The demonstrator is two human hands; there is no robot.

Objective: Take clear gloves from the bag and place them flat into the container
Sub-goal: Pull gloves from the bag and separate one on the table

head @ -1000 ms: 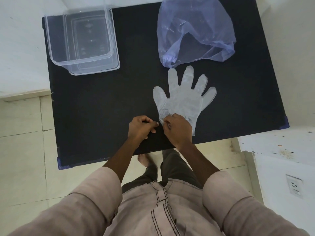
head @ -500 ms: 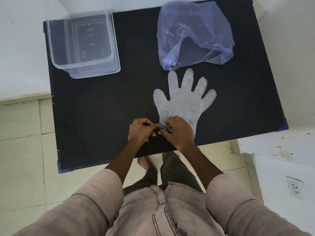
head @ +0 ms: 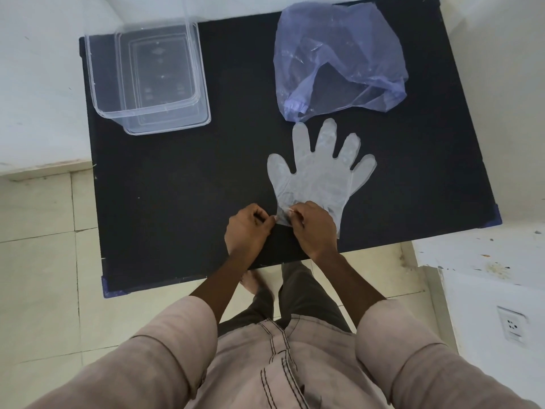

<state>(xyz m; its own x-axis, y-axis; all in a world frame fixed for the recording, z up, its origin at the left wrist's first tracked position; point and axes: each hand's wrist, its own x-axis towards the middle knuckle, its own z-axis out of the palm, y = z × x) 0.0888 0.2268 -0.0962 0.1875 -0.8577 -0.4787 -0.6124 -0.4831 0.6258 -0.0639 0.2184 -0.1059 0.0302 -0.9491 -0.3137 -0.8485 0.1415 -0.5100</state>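
Observation:
A clear plastic glove [head: 320,172] lies flat on the black table [head: 177,202], fingers pointing away from me toward the bag. Both hands pinch its cuff at the near left corner: my left hand [head: 247,228] grips the corner edge, and my right hand [head: 314,227] rests over the cuff with fingertips closed on the film. The thin blue plastic bag [head: 339,60] lies crumpled at the table's far right, its mouth just beyond the glove's fingertips. The clear rectangular container [head: 147,81] stands at the far left corner, nothing visible inside.
The table's near edge runs just under my wrists, with tiled floor [head: 38,261] below and to the left. White ledges border the table on the left and right. A wall socket [head: 511,323] sits low at the right.
The glove's cuff corner has been lifted slightly between my fingers. Both hands stay at the cuff, shifting only a little; the glove, bag and container have not moved on the table.

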